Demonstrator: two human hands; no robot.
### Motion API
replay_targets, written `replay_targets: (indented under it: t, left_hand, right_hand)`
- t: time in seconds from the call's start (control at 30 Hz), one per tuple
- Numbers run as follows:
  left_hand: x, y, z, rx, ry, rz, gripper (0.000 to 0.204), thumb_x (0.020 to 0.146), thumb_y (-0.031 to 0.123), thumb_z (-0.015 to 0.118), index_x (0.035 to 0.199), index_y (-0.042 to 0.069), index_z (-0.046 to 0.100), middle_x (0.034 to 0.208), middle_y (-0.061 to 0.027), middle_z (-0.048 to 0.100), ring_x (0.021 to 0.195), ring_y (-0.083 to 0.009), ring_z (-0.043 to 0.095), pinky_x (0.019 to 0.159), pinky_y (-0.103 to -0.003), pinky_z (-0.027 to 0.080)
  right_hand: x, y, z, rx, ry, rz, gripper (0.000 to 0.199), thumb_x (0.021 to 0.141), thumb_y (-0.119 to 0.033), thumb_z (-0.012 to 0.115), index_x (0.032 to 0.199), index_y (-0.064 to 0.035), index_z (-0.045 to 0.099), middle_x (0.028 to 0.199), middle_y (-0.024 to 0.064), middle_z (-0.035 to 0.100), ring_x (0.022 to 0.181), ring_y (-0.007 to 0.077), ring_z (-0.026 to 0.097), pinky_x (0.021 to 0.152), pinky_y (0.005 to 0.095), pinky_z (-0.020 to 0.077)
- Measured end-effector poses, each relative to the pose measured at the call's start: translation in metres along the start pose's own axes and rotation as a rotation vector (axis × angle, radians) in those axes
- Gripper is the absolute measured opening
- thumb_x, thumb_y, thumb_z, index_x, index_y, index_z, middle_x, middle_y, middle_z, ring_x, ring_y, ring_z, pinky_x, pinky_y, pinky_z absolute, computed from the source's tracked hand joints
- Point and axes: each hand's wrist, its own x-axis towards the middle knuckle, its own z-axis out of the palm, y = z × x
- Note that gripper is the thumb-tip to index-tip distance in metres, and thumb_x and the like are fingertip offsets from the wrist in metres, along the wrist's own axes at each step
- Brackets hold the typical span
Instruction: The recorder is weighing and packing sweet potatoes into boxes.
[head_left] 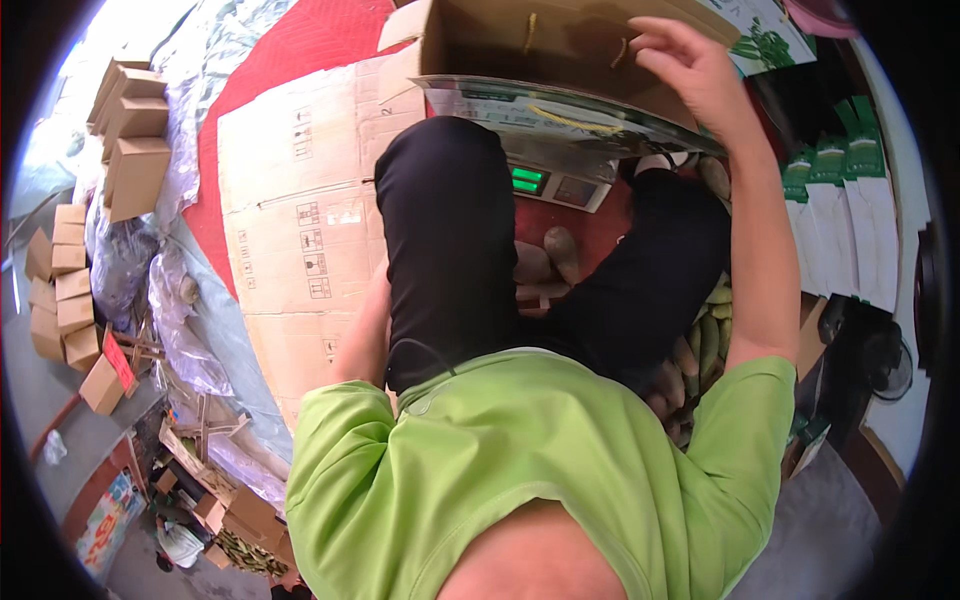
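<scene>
My right hand (pixel 690 75) hovers over the right side of an open cardboard box (pixel 480 40). Its fingers are apart and loosely bent, and I see nothing held in them. Yellow cord loops hang on the box's inner far wall, one close to my fingertips. The box's near side is printed, with a yellow cord handle (pixel 570 122) on it. Below the box stands a scale (pixel 560 185) with a green lit display. My left forearm (pixel 362 340) runs behind my left knee, which hides the hand.
Flattened cardboard (pixel 300 220) lies on the red floor covering at left. Small brown boxes (pixel 135 170) are stacked beyond clear plastic sheets. Elongated roots or tubers (pixel 560 252) lie between my legs. Green-and-white cartons (pixel 830 230) stand at right, near a black fan (pixel 885 365).
</scene>
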Motion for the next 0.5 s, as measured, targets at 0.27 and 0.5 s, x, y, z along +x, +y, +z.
replay_targets:
  t: [0.27, 0.5]
  left_hand:
    - [-0.009, 0.013, -0.005, -0.053, -0.077, -0.042, 0.034, 0.099, 0.023, 0.051, 0.126, 0.003, 0.056, 0.114, -0.01, 0.065, 0.102, -0.0147, 0.06, 0.086, -0.029, 0.047]
    - [-0.015, 0.014, -0.022, -0.06, -0.099, -0.085, 0.034, 0.099, 0.024, 0.051, 0.126, 0.003, 0.057, 0.114, -0.0099, 0.064, 0.102, -0.0146, 0.06, 0.086, -0.029, 0.047]
  right_hand:
    - [-0.113, 0.025, -0.058, 0.146, 0.763, 0.092, 0.024, 0.093, -0.01, 0.06, 0.114, 0.0001, 0.064, 0.1, 0.0073, 0.068, 0.09, 0.0117, 0.064, 0.078, 0.0214, 0.0487]
    - [-0.24, 0.225, 0.019, -0.084, 0.538, 0.312, 0.022, 0.089, -0.006, 0.058, 0.11, -0.0015, 0.065, 0.096, 0.0037, 0.065, 0.086, 0.0137, 0.06, 0.08, 0.028, 0.0485]
